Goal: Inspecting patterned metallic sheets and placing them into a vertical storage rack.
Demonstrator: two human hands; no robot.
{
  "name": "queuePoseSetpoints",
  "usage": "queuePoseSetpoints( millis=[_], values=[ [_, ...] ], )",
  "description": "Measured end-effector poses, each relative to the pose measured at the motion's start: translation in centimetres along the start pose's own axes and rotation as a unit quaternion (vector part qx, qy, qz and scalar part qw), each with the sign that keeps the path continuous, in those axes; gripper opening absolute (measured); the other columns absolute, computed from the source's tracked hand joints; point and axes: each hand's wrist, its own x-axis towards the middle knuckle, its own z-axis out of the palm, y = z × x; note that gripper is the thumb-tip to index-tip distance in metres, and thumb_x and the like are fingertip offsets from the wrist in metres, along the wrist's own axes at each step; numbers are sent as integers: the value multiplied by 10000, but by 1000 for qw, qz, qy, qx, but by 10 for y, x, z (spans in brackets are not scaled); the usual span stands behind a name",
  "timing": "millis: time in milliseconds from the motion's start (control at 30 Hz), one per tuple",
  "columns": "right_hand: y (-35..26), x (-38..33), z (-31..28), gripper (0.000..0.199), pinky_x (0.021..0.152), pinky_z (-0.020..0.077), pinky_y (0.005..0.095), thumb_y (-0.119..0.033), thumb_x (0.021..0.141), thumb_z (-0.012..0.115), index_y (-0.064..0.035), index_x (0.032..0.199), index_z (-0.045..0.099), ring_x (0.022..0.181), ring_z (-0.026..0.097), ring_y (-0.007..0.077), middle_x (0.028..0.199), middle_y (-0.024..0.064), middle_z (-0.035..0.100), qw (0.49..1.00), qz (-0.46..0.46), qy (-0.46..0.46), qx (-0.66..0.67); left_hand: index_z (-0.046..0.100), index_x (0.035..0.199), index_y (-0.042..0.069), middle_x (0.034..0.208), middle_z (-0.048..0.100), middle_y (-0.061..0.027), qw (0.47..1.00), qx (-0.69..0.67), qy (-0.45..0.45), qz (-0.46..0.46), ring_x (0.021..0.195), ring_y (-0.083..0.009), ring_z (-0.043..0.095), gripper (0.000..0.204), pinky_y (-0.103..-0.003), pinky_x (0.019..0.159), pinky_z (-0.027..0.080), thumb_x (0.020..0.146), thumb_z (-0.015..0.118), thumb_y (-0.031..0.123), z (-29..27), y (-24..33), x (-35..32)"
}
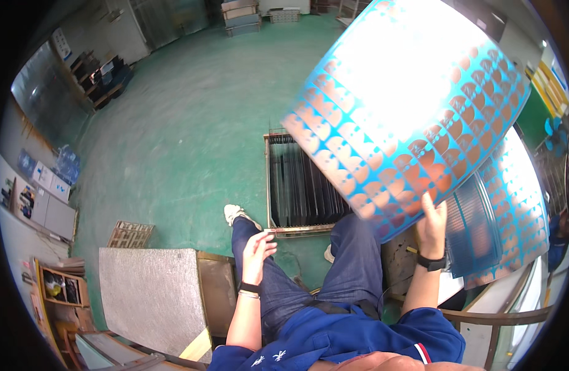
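Observation:
My right hand (431,226) grips the near edge of a large shiny circuit board panel (383,157), copper-coloured with rows of rounded shapes on blue. The panel is raised and tilted at the right, with strong glare across its far part. My left hand (255,252) is empty above my left thigh, its fingers loosely apart. Between my feet and ahead of me stands a slotted rack (300,185) of dark upright panels; the raised panel hides its right part. Behind my right hand, a second blue and copper panel (516,204) leans beside a dark blue ribbed piece (473,229).
A silver-grey box-like surface (151,290) stands at my left, with a small grate (131,235) beyond it. Water bottles (67,164) and cartons line the left wall. Stacked crates (241,17) sit far ahead on the green floor (173,123). A curved brown rail (501,317) is at my right.

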Motion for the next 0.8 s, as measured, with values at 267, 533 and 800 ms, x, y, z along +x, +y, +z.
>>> queuePoseSetpoints(
  millis=[267, 533, 800],
  values=[
    [71, -49, 86, 368, 930, 417, 385, -40, 860, 561, -68, 1212, 457, 1086, 504, 205, 1157, 64, 533, 943, 197, -95, 250, 344, 1304, 120, 1243, 484, -61, 920, -357, -145, 74, 1134, -206, 490, 458, -397, 941, 427, 890, 541, 116, 58, 66, -14],
    [114, -15, 50, 342, 924, 432, 385, -172, 917, 477, 7, 1208, 449, 1084, 523, 216, 1161, 105, 545, 930, 201, -41, 307, 356, 1253, 57, 1190, 506, -96, 956, -266, -11, 121, 1079, -217, 521, 387, -376, 926, 439, 892, 496, 55, 6, 84, -40],
    [79, 37, -22, 361, 1022, 356, 386, -153, 963, 353, 28, 1275, 369, 1201, 432, 234, 1306, 145, 436, 947, 82, 100, 295, 329, 1310, 24, 1217, 504, -99, 967, -207, 80, 122, 1088, -176, 516, 401, -318, 911, 439, 935, 437, 120, -47, 74, -43]
  ],
)
